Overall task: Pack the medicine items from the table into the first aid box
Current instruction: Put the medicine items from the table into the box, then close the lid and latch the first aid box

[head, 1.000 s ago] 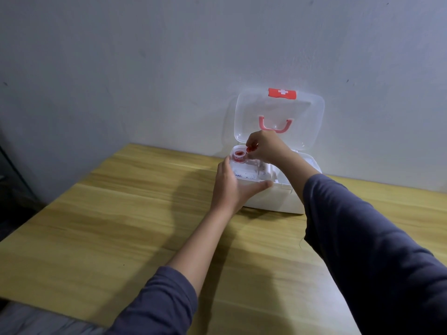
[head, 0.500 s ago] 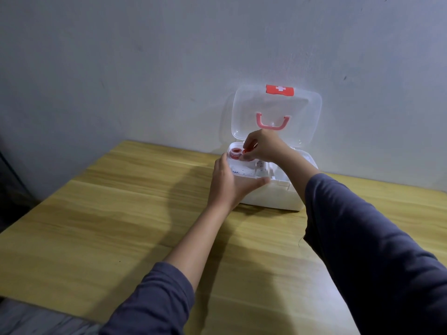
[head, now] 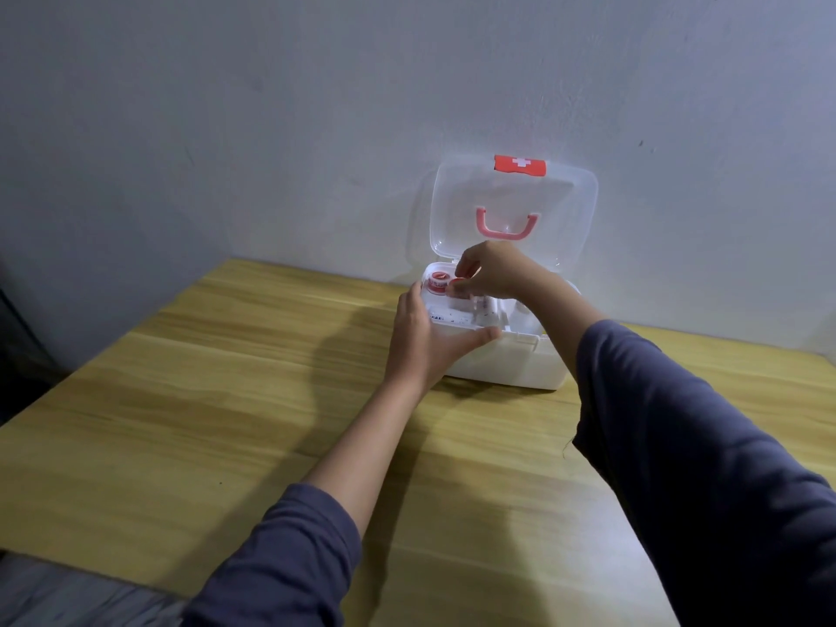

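Red-capped roll point(head: 439, 282) seated in tray point(head: 457, 321) atop open first aid box point(head: 511, 364); second red item point(head: 457, 286) pinched by right hand point(head: 491, 271). Left hand point(head: 425, 341) clamped on tray edge. Risk: tray tipping under uneven pressing, spilling contents.

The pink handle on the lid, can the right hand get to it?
Probably yes. The right hand hovers just below the pink handle, the lid stands open, and nothing lies between them.
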`<action>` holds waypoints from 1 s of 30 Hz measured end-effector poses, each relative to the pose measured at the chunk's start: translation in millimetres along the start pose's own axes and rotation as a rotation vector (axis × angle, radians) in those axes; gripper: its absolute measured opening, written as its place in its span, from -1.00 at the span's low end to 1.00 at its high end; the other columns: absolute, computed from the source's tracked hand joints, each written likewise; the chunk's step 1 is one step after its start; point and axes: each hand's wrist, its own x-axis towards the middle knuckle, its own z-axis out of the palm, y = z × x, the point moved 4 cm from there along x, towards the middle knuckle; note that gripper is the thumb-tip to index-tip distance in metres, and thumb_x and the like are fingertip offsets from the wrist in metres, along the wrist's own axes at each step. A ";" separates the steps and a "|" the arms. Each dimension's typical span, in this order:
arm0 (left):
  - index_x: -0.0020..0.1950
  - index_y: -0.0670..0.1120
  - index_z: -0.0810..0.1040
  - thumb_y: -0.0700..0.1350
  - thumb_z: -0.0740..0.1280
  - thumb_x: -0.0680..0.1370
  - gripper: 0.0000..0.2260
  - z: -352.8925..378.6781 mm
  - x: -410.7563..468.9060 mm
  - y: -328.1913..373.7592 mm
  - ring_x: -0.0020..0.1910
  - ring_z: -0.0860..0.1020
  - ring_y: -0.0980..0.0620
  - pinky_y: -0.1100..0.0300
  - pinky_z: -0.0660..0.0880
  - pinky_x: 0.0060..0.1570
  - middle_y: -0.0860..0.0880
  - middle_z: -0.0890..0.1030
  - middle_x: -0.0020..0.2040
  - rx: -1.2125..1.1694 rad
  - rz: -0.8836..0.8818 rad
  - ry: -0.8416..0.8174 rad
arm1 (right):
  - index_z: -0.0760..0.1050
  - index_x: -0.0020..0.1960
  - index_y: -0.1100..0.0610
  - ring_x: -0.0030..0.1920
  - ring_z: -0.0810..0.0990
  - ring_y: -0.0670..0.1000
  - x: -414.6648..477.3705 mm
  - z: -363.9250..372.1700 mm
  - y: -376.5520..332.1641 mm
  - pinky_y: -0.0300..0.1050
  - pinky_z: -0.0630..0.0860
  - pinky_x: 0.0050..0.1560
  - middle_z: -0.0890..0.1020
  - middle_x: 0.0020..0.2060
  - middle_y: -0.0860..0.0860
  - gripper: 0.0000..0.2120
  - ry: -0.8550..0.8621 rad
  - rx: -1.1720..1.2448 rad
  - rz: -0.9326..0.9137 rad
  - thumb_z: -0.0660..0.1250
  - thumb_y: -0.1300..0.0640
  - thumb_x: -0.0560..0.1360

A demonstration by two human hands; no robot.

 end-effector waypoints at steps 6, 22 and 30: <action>0.50 -0.08 0.27 0.12 0.64 0.20 -0.02 0.9 1.2 0.1 0.37 0.39 0.03 0.28 0.32 0.16 -0.03 0.40 0.39 0.002 -0.015 0.007 | 0.62 0.03 0.22 0.00 0.62 0.12 -5.2 -2.7 0.1 -0.08 0.55 0.07 0.68 0.00 0.14 -0.76 0.006 0.055 -0.022 0.44 0.17 0.38; 0.46 -0.06 0.31 0.17 0.63 0.17 -0.04 -0.1 0.3 -2.9 0.26 0.40 0.12 0.34 0.35 0.09 0.03 0.42 0.32 0.010 0.005 0.005 | 0.48 0.26 0.20 0.23 0.50 0.11 17.0 -90.3 36.4 -0.19 0.35 0.27 0.54 0.25 0.13 -0.68 0.793 0.184 -0.070 0.28 0.20 0.51; 0.46 -0.04 0.31 0.14 0.63 0.19 -0.06 1.5 1.0 -5.0 0.20 0.36 0.18 0.47 0.30 -0.04 0.08 0.39 0.27 0.000 0.020 0.003 | 0.56 0.16 0.24 0.18 0.54 0.17 22.6 -88.5 39.2 -0.05 0.43 0.16 0.64 0.13 0.17 -0.73 0.818 0.107 -0.140 0.27 0.16 0.52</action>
